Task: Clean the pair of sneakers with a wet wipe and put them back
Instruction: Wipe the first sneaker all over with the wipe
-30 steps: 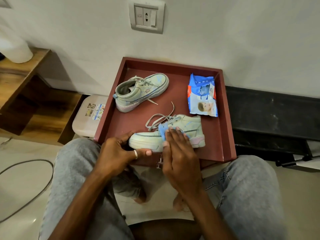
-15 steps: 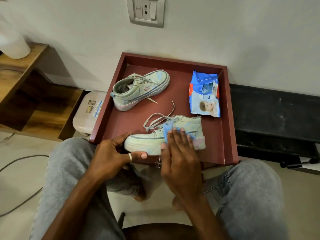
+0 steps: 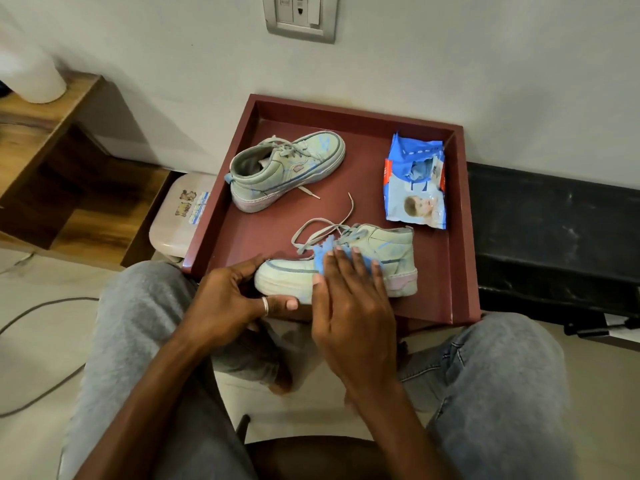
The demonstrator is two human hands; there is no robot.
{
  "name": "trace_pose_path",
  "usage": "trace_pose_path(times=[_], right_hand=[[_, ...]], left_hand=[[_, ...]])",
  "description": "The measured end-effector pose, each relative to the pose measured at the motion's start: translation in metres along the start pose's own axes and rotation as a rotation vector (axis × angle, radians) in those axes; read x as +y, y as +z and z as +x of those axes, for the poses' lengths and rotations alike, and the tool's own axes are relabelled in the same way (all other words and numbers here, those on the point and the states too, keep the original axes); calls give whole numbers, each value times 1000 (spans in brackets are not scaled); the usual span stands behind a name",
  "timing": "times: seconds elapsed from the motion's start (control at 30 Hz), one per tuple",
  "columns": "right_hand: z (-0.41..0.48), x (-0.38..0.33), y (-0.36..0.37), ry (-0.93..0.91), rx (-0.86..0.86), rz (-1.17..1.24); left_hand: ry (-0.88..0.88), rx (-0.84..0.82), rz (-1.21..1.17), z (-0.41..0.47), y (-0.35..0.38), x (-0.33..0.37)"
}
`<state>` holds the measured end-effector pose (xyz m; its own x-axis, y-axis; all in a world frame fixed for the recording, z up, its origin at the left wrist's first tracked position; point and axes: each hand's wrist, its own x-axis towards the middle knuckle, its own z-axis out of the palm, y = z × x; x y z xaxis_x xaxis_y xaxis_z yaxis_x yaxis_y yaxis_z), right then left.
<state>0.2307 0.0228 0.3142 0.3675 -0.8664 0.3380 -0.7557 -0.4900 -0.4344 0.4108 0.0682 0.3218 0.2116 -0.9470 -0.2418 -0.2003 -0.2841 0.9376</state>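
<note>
Two pale green sneakers lie in a maroon tray (image 3: 464,237). The near sneaker (image 3: 391,251) lies on its side by the tray's front edge, toe to the left, laces loose. My left hand (image 3: 228,306) grips its toe, thumb on top and fingers under the sole. With straight fingers my right hand (image 3: 349,306) presses a blue wet wipe (image 3: 320,256) flat against the sneaker's side. The far sneaker (image 3: 287,169) lies at the tray's back left. A blue pack of wet wipes (image 3: 414,188), torn open, lies at the back right.
The tray rests across my knees and a beige stool (image 3: 175,220) against the wall. A wooden shelf unit (image 3: 41,161) stands at left, a black bench (image 3: 554,230) at right. A cable (image 3: 38,308) runs over the floor at left. A wall socket (image 3: 299,15) is above.
My right hand has slid the wipe a little along the near sneaker's side. My left hand keeps its grip on the toe. The camera has tilted slightly.
</note>
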Motion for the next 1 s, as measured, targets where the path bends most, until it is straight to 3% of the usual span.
trace_pose_path(times=[0.23, 0.3, 0.47, 0.73, 0.9, 0.93, 1.0], right_hand=[[-13, -41, 13, -287, -65, 101], [-9, -28, 8, -250, -40, 61], [-1, 20, -4, 75, -20, -7], [-11, -22, 4, -207, -110, 69], [4, 30, -5, 172, -19, -65], [5, 28, -5, 194, -32, -39], [0, 7, 0, 70, -90, 68]], left_hand=[[81, 16, 79, -2, -5, -7], [90, 7, 54, -2, -4, -6], [35, -3, -25, 3, -5, -3], [72, 14, 9, 3, -5, -8], [52, -6, -39, 4, -2, -4], [55, -5, -30, 4, -2, -3], [47, 1, -16, 5, -3, -4]])
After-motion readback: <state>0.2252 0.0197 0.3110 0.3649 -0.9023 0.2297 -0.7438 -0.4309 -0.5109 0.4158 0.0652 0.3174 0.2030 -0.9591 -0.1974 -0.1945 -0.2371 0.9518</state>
